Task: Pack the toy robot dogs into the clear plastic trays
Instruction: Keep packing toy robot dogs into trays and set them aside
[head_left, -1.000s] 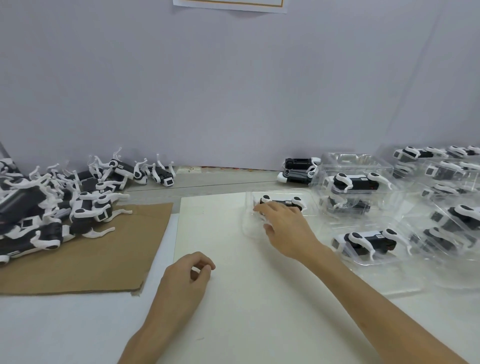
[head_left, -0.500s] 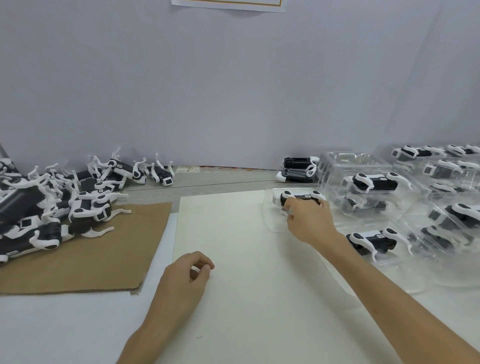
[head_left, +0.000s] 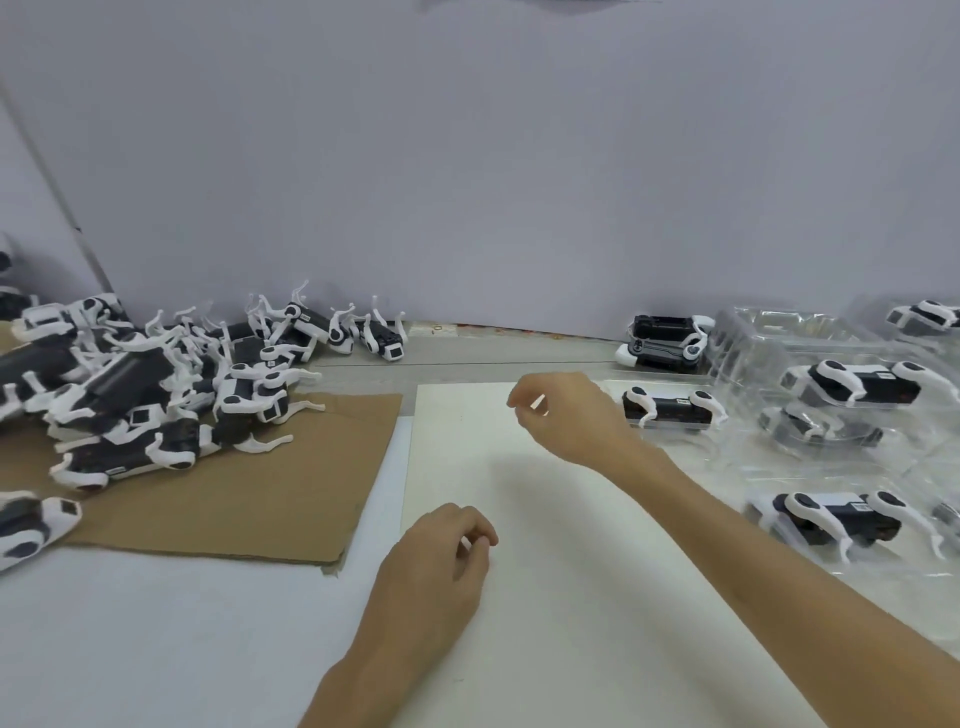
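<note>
In the head view the right hand (head_left: 566, 415) hangs above the far edge of the white board (head_left: 571, 623), fingers loosely curled with nothing in them. Just to its right lies a folded dog (head_left: 670, 410), packed as far as one can tell, though the clear plastic round it is hard to make out. The left hand (head_left: 441, 551) rests on the board's left edge, fingers loosely curled too, and nothing shows in it. The unpacked dogs sit in a tangled pile (head_left: 130, 400) at the far left, partly on the cardboard (head_left: 234, 493). The packed trays (head_left: 893, 564) crowd the right side of the bench (head_left: 130, 649), with what looks like a stack of empty trays (head_left: 769, 338) behind them. The step now seems to be fetching the next dog and a fresh tray. The left hand is nearer the pile and the right nearer the stack, so splitting the reach would save time. The person should take a dog by its dark body, not by a thin white leg, since the legs interlock and a pull on one may drag its neighbours off the cardboard. They should peel off a single tray, set it on the bare board, fold the legs flat, and press the body down evenly until it seats.
</note>
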